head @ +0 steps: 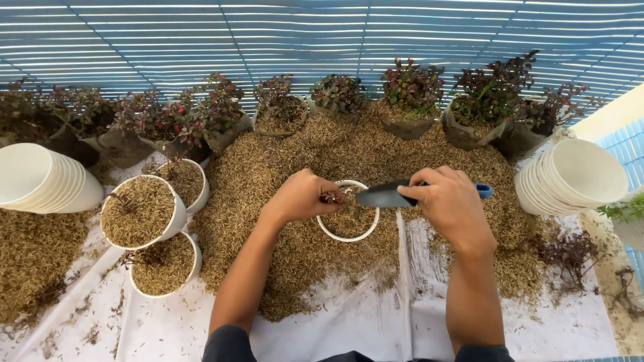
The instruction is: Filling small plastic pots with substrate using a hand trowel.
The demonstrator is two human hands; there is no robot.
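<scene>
White pot (pixel 335 234) (half full of husk) under left hand (pixel 298 196), right hand (pixel 451 201)

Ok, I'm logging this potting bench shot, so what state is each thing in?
left hand: shut on a small plant cutting, over the pot
right hand: shut on the trowel, blade pointing left over the pot
centre white pot: upright, partly filled with husk
three white pots on the left: upright, filled
pot stacks: lying on their sides, nested
bagged plants: upright in a row
</scene>
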